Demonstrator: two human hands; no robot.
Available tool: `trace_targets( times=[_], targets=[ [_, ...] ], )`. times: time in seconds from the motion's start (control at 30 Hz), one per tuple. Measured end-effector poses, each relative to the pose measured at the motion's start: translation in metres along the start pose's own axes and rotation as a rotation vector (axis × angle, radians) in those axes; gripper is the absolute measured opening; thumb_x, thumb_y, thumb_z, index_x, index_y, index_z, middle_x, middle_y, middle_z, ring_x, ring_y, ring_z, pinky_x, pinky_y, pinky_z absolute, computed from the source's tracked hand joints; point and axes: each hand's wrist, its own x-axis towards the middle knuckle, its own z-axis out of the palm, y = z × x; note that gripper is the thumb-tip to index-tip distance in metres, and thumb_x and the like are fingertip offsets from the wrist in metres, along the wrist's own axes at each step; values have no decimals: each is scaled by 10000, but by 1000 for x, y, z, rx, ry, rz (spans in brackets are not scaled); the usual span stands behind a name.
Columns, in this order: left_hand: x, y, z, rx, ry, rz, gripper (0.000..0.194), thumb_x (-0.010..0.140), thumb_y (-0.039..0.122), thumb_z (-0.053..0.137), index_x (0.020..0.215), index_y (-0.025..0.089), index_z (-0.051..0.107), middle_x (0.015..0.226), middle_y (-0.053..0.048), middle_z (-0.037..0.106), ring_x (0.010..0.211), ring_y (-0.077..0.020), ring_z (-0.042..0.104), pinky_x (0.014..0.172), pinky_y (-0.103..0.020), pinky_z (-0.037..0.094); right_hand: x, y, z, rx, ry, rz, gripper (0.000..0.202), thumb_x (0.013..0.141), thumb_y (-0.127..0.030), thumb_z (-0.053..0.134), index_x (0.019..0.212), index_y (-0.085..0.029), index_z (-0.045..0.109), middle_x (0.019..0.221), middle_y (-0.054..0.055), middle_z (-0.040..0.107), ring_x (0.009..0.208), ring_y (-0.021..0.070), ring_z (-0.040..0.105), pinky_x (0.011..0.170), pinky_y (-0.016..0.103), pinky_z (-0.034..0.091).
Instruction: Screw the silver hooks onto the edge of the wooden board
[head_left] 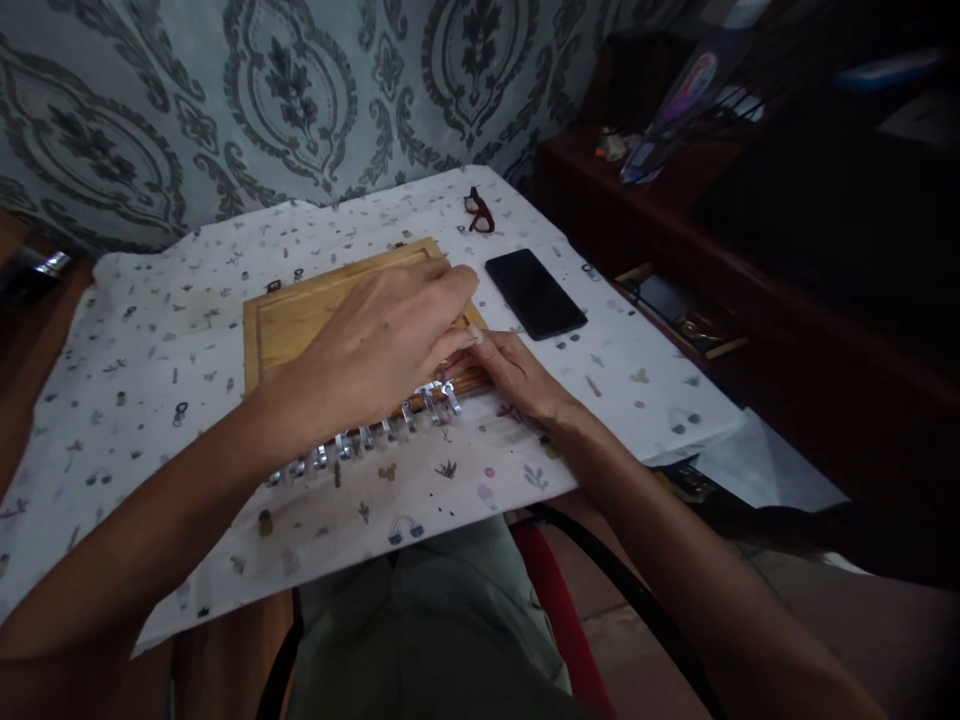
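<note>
A yellowish wooden board (pixel 300 325) with a raised rim lies on the table, a row of silver metal clips (pixel 365 437) along its near edge. My left hand (pixel 382 325) reaches across the board with its fingers bent and closed at the right near corner. Whatever its fingertips pinch is hidden. At that same corner, my right hand (pixel 517 372) grips the board's edge, its thumb close against the left fingertips. Part of the board's middle is covered by my left hand and wrist.
A black smartphone (pixel 535 293) lies right of the board, and dark-red glasses (pixel 479 212) rest farther back. The table has a white patterned cloth (pixel 187 330). A patterned curtain (pixel 300 100) hangs behind. Dark furniture with an open drawer (pixel 679 310) stands at the right.
</note>
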Motion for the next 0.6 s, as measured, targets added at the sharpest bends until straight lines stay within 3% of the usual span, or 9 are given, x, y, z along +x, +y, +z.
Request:
trace_targets(
  times=[0.2, 0.6],
  targets=[
    [5, 5, -11, 33, -32, 14, 115, 1002, 225, 611, 896, 180, 606, 901, -39, 658, 826, -201, 662, 721, -310, 497, -1, -2, -2, -53, -20, -16, 762, 900, -859, 451, 884, -174, 783, 922, 106, 807, 831, 220, 766, 877, 375, 599],
    [5, 1, -1, 25, -40, 86, 111, 1011, 178, 578, 902, 167, 598, 927, -47, 647, 798, -180, 632, 699, -299, 484, -1, -3, -1, -52, -16, -19, 768, 873, -887, 453, 880, -183, 758, 911, 95, 800, 900, 247, 763, 871, 379, 594]
  ],
)
